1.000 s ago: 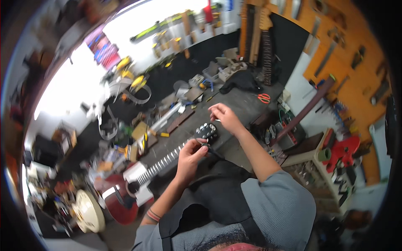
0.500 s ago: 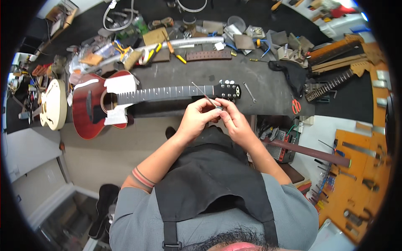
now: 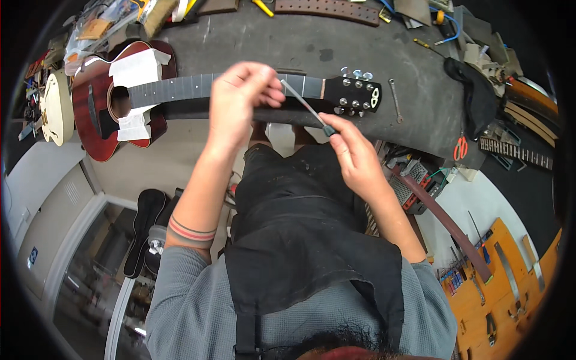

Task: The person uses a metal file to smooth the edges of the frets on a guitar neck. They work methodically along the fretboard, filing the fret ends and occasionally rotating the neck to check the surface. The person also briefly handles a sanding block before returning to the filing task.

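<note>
My right hand (image 3: 360, 157) pinches the dark green end of a slim metal tool (image 3: 305, 103) between thumb and forefinger. Its pale shaft points up and left, over the neck of a red-brown acoustic guitar (image 3: 83, 123). My left hand (image 3: 240, 96), slightly blurred, is raised over the fretboard (image 3: 180, 89) near the shaft's tip. Its fingers are loosely curled and apart, with nothing visible in them. White paper (image 3: 138, 67) lies above and below the soundhole. At the far end, the black headstock (image 3: 358, 94) carries several tuners.
A wrench (image 3: 396, 102) lies right of the headstock, red-handled scissors (image 3: 461, 148) near the bench edge. Black cloth (image 3: 471, 90) and another fretted neck (image 3: 516, 153) are farther right. A cream guitar body (image 3: 57, 108) stands left. Tools and scraps line the back; a maroon strip (image 3: 444, 219) juts beside my right arm.
My hands have parted: the left has come off the tool and risen over the neck, while the right keeps the tool. The whole view has shifted, and the bench sits higher in it.
</note>
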Demonstrator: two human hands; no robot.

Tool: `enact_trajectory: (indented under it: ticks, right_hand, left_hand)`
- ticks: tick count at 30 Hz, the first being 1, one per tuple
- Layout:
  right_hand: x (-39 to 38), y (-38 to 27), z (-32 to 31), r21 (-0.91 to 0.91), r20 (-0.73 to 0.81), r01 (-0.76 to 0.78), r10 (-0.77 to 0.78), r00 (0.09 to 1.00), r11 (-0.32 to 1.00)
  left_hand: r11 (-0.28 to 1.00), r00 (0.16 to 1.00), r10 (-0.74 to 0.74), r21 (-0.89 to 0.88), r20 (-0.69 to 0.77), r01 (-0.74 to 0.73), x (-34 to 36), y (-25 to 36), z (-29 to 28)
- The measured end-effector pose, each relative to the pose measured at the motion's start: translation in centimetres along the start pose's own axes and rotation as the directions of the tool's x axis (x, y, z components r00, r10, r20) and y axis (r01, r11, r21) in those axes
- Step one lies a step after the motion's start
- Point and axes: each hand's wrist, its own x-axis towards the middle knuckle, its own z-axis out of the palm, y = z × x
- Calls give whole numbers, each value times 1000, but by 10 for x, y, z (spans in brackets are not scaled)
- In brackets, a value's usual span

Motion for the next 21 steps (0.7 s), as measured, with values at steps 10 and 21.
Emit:
enact_trajectory:
  ticks: [10,21]
  right_hand:
    - [27,44,0,415,3,-215,234,972,884]
    - [25,47,-2,224,-109,-125,153,982,967]
  left_hand:
    - [242,691,648,774,321,-586,51,1,-51]
    - [96,640,632,775,438,-625,65,-11,-65]
